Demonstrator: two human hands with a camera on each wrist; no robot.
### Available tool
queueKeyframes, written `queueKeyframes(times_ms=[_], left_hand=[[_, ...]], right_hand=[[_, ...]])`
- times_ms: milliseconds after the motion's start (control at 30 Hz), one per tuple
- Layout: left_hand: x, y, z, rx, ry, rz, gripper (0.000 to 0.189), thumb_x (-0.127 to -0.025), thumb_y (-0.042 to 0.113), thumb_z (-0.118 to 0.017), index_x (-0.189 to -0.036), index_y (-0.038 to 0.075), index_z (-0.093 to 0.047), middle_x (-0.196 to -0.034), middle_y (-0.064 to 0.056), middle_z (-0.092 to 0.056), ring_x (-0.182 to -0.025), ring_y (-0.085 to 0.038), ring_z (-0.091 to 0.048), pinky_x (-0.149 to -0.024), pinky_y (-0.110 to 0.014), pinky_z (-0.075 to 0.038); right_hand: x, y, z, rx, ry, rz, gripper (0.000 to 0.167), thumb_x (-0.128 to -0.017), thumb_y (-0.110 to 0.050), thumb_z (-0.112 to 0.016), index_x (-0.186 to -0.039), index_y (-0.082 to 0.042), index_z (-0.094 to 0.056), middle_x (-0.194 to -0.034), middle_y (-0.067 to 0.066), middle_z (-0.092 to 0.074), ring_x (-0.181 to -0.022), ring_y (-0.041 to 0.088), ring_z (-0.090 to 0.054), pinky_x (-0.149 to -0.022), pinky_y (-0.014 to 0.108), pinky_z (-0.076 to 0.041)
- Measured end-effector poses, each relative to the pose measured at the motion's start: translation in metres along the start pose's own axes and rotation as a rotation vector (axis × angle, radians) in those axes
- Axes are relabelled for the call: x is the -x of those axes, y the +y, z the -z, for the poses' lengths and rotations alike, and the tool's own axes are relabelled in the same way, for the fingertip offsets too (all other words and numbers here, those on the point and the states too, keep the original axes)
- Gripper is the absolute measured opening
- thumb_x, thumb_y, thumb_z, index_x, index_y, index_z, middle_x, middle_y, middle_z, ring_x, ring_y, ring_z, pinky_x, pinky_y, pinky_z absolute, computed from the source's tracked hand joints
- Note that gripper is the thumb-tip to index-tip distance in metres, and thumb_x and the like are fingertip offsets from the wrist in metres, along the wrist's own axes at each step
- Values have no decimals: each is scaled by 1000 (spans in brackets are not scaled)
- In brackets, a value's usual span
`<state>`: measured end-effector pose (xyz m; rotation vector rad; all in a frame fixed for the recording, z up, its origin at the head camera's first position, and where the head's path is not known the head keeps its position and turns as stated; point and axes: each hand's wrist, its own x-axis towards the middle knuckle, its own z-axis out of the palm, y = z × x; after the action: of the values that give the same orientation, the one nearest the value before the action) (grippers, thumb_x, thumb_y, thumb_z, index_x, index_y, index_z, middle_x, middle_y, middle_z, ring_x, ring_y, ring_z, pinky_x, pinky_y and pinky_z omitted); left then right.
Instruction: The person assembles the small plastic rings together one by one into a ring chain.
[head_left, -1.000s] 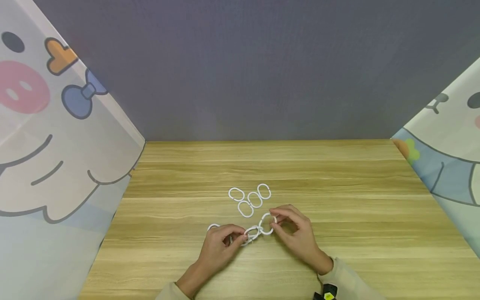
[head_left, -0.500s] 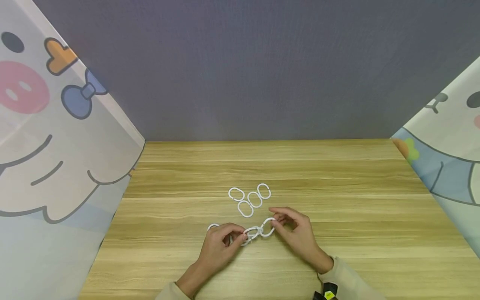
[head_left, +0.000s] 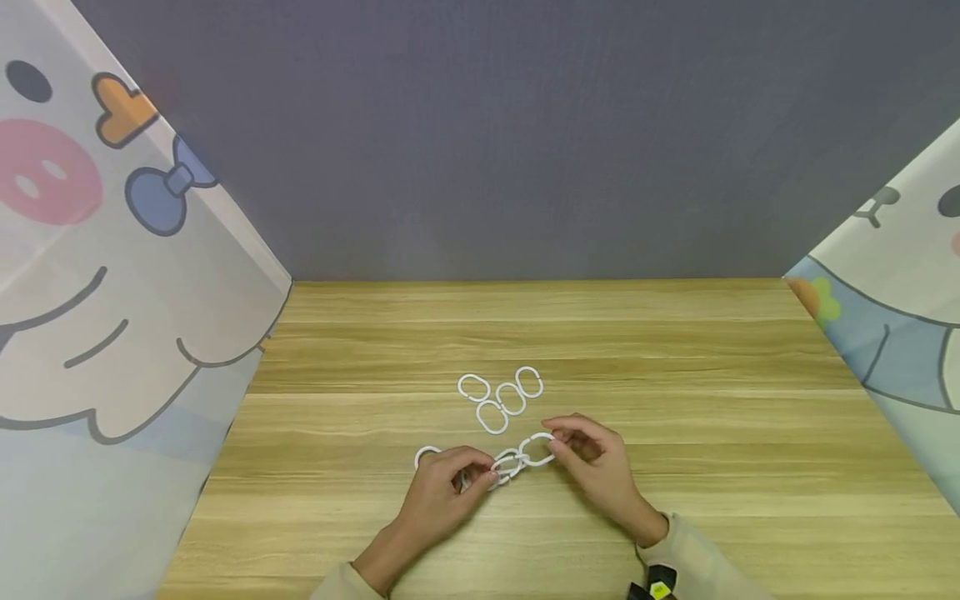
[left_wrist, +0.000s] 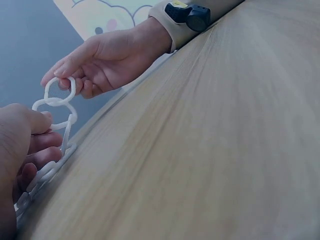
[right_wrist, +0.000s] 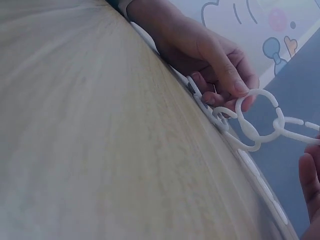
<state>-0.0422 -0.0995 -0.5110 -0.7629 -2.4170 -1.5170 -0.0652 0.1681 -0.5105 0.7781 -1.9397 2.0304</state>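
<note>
Plainly, the chain [head_left: 520,457] is a string of white rings, each a smooth, fairly thin oval with rounded ends and a matt look. Small slits show in the sides of some of them, clearest in the right wrist view. The links pass through one another at differing angles, some face on and some nearly edge on.

The chain is between the two hands, low over the near part of the wooden table [head_left: 675,367]. The left hand [head_left: 442,492] pinches one link [right_wrist: 262,92] between thumb and fingers, and further links run down beneath that hand toward the tabletop, partly hidden by it. The right hand [head_left: 600,475] grips the end link [head_left: 537,464] between thumb and fingers, raised off the wood.

Just beyond the hands, four loose rings [head_left: 500,407] of the same white oval kind lie flat, close together. Pale sleeves [head_left: 697,554] cover the forearms, and a black device [head_left: 660,577] with a yellow mark sits at the right wrist. A dark grey wall [head_left: 480,142] stands behind the table.
</note>
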Motion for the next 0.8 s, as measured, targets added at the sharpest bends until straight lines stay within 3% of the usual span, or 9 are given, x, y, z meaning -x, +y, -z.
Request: queueKeyframes(times_ms=[267, 467, 700, 800], left_hand=[[1, 0, 1, -28, -23, -20, 8, -95, 9, -87, -100, 14, -83, -81, 12, -73, -70, 7, -56, -55, -12, -46], [2, -2, 1, -33, -19, -84, 7, -95, 12, -86, -100, 16, -84, -81, 12, -73, -69, 7, -55, -56, -11, -45], [1, -2, 1, -27, 16, -64, 5, -98, 11, -84, -98, 16, -84, -82, 10, -76, -66, 7, -52, -54, -12, -45], [2, -2, 1, -17, 38, -60, 8, -97, 8, -83, -100, 16, -84, -83, 9, -76, -63, 6, -50, -53, -11, -42]], right_hand=[[0, 0, 1, -13, -29, 8, 21, -96, 20, -72, -117, 15, -72, -93, 19, -70, -89, 5, -68, -68, 20, -59], [1, 0, 1, -16, -44, 16, 19, -98, 16, -73, -116, 19, -69, -95, 19, -70, -91, 6, -68, -70, 20, -59], [2, 0, 1, -11, -65, 17, 23, -98, 9, -78, -119, 15, -71, -94, 18, -73, -93, 6, -72, -74, 20, -60], [3, -1, 0, -13, -80, 7, 29, -93, 16, -78, -121, 14, -72, -92, 21, -74, -90, 6, -72, -74, 21, -61]])
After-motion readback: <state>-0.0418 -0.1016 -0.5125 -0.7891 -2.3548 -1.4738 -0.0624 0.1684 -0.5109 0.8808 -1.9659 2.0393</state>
